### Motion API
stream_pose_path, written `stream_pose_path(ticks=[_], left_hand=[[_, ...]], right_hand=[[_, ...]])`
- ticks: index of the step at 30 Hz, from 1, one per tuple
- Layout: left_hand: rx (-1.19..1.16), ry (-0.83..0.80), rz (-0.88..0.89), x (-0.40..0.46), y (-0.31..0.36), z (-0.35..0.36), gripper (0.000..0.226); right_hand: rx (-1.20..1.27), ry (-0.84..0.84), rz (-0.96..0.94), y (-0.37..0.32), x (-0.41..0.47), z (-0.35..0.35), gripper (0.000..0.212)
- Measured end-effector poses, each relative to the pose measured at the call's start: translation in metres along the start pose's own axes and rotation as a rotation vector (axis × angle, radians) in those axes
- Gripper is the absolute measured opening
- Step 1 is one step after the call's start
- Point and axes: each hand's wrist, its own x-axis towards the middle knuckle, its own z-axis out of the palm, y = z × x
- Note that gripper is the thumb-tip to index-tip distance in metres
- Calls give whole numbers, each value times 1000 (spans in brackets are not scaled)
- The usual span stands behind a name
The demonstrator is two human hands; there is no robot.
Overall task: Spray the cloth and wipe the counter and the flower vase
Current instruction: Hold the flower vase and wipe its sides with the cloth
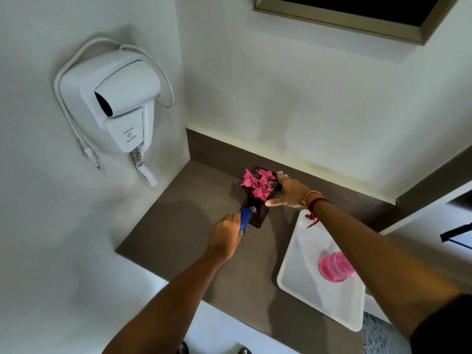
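While the left hand (226, 235) presses a gripped blue cloth (245, 220) against the dark flower vase (256, 213) on the grey counter (184, 226), right hand (288, 191) spread open, steadying its rim beside pink flowers (258, 183), white tray (306, 290) nearby holding a pink bottle (334, 268).

Printed label on a wall-mounted hair dryer.

The white hair dryer (112, 103) hangs in its holder on the left wall. On the lower front panel of the holder, small dark lettering reads "Wall hung" on one line and "Hair dryer" on a line below, with a tiny pictogram between them that is too small to make out. The print runs slightly tilted. No other text, brand, number or sign is readable anywhere else.
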Motion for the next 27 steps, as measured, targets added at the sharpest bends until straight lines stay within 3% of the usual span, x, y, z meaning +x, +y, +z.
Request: stream_pose_path(ticks=[3, 5, 10, 15, 19, 23, 25, 27], left_hand=[[27, 16, 15, 6, -1, 2, 51], [-61, 56, -67, 9, 3, 1, 45], [-485, 249, -571, 29, 34, -11, 28], [-847, 216, -423, 35, 79, -3, 37], [-554, 136, -325, 26, 88, 24, 64], [-67, 54, 4, 12, 76, 44, 71], [17, -28, 125, 5, 63, 49, 68], [-73, -40, 12, 0, 51, 42, 48]], right_hand=[[6, 22, 19, -6, -1, 6, 120], [30, 33, 33, -9, 0, 9, 115], [29, 52, 70, -12, 0, 12, 111], [-14, 40, 102, -18, 3, 10, 110], [-11, 43, 113, -21, 3, 11, 110], [-19, 34, 105, -21, 2, 9, 109], [-15, 22, 99, -20, 1, 8, 107], [-10, 20, 94, -20, 1, 8, 106]])
